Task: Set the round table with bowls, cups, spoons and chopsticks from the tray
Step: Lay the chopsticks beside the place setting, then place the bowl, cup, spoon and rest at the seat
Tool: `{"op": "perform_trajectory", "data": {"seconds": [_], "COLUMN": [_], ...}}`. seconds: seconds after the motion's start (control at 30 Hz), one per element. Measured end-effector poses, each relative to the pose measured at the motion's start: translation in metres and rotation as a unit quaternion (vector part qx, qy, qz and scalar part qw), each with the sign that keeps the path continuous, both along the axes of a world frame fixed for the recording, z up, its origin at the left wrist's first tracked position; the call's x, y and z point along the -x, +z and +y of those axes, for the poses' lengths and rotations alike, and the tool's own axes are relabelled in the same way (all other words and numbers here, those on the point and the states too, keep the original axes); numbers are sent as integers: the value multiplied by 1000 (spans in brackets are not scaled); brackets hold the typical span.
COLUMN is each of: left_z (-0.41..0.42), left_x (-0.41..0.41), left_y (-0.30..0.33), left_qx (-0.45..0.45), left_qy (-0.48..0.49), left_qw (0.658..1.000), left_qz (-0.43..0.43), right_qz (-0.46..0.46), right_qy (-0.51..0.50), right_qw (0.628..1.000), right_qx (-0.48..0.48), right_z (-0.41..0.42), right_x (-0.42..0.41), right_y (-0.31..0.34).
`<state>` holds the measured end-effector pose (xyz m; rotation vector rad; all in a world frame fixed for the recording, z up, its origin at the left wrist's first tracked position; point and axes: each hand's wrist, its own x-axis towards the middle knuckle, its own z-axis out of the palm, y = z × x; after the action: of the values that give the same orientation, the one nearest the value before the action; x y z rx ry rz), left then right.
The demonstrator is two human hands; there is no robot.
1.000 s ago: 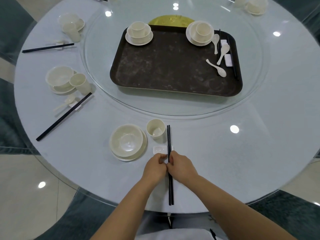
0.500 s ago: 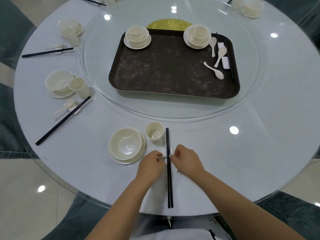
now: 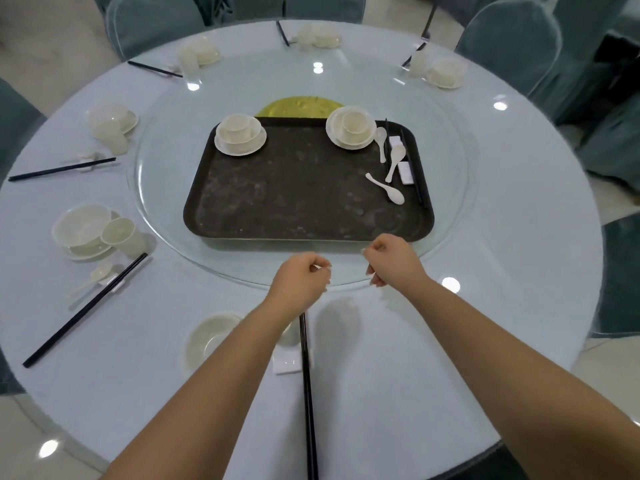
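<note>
— Both hands, left hand (image 3: 300, 280) and right hand (image 3: 391, 260), hover loosely curled, holding nothing
— Spoons (image 3: 387, 188) lie on the tray's (image 3: 277, 216) right side; light, slick, probably brittle, so pinch the handle

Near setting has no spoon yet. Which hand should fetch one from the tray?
Probably the right hand: the three spoons lie at the tray's right end, just beyond it. The left hand hovers farther off. Both look empty.
</note>
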<state>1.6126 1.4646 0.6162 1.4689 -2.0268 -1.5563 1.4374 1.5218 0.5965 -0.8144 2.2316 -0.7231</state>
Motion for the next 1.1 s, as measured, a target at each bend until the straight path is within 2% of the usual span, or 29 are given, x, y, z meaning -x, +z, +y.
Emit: {"op": "perform_trajectory", "data": {"seconds": [0.2,0.4,0.67,0.9,1.1], "left_z": [-49,-86,-113,-122,-116], "left_x": [53,96,124,121,118], "left_y": [5,-16,-52,-68,-68], "left_qx": [39,29,-12,-28,-29], "left_qy": [-16,-41,-57,-24,15], "left_qw": [999,996,988,990,995], "left_qz": [-20,-67,-144,-133,-95], "right_qz": [36,83,196,225,215], "right_qy": [-22,-2,74,123,123], "right_qw": [999,996,977,961,964], "right_qx": [3,-27,-47,-106,-101], "right_z": [-24,-52,-117,-149,-149], "right_x": [60,102,146,160,157], "right_y": [5,-7,-24,-44,-44]}}
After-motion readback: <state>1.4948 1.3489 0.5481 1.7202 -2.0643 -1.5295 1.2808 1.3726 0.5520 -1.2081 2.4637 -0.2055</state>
